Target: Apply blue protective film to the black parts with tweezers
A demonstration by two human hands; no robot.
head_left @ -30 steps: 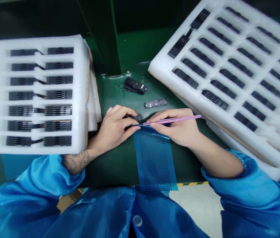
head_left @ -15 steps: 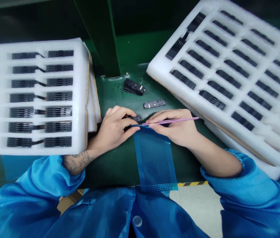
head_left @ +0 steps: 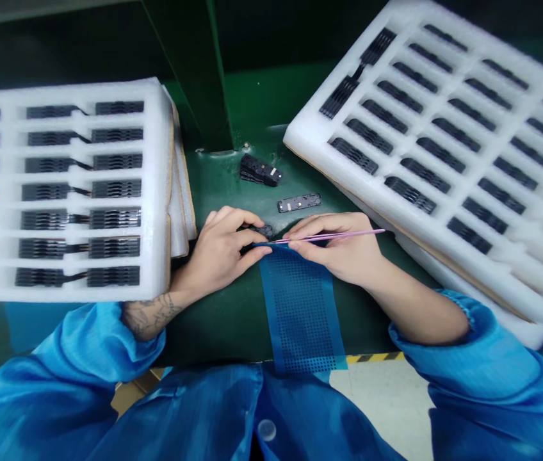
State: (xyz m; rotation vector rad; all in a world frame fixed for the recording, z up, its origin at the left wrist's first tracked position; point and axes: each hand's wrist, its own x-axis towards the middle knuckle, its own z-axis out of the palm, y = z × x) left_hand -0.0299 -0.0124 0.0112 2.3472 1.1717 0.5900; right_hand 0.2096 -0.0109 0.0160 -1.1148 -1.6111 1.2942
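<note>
My left hand (head_left: 226, 246) pinches the upper left corner of a blue sheet (head_left: 300, 314) covered in rows of small dark marks. A small black part (head_left: 266, 231) shows at its fingertips, mostly covered; whether the fingers grip it or only touch it I cannot tell. In my right hand (head_left: 336, 243) are pink tweezers (head_left: 355, 234), held nearly level, their tips pointing left at the sheet's top edge by my left fingertips. Just beyond the hands lies one flat black part (head_left: 299, 203) with small components on it. Behind it sits a loose stack of similar black parts (head_left: 259, 170).
White foam trays with rows of black parts flank the hands: the left foam tray (head_left: 156, 192) and the tilted right foam tray (head_left: 300, 131), both stacked on others. A green post (head_left: 204, 83) rises behind. Yellow-black tape (head_left: 372, 357) marks the front edge of the green table (head_left: 218, 326).
Both hands keep nearly the same pose, with the tweezers at the sheet's top edge. The whole view has shifted very slightly.
</note>
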